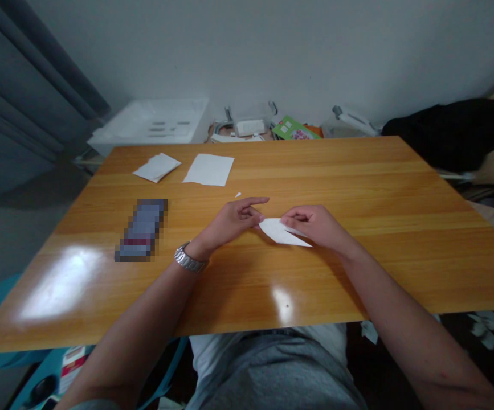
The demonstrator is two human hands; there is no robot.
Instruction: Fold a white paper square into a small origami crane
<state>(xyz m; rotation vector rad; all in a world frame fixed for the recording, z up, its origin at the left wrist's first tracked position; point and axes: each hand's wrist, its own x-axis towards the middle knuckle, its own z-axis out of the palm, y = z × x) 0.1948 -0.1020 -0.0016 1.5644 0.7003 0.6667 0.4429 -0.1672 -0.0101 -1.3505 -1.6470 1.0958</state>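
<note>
A small folded piece of white paper (278,232) is held just over the wooden table, its pointed flap reaching down to the right. My left hand (242,215) pinches its left corner between thumb and fingers, with the index finger stretched out past it. On the other side, my right hand (313,223) grips the upper right edge, thumb on top. A silver watch (190,258) circles my left wrist. Just beyond my left hand lies a tiny white paper scrap (238,195).
On the wooden table (400,262) a square white sheet (209,169) and a stack of folded paper (156,167) lie at the back left. A blurred-out phone (142,230) lies at the left. Behind stand a white tray (148,122) and a green booklet (294,128).
</note>
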